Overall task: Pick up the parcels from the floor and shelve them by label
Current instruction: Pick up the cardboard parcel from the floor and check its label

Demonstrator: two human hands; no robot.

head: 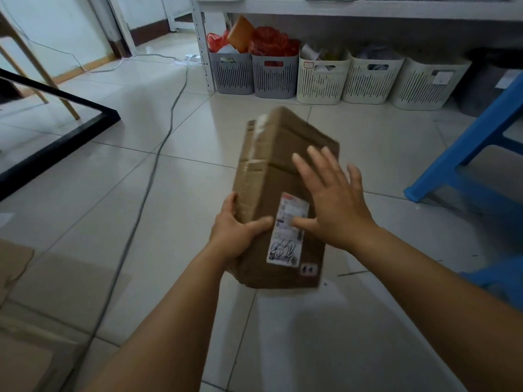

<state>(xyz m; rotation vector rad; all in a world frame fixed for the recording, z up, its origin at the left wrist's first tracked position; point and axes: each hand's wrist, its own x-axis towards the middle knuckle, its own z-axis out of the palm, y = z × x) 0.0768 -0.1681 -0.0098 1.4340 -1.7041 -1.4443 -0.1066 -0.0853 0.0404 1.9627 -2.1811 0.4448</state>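
A brown cardboard parcel is held up above the tiled floor, its long side pointing away from me. A white shipping label with dark scribbles is stuck on its near top face. My left hand grips the parcel's near left edge, thumb on top. My right hand hovers flat over the parcel's right side with fingers spread, thumb touching the label. A white shelf unit stands ahead, with grey baskets and cream baskets on the floor beneath it.
A blue plastic stool stands to the right. A grey cable runs across the floor on the left. A black frame lies at far left. Flattened cardboard sits at the lower left.
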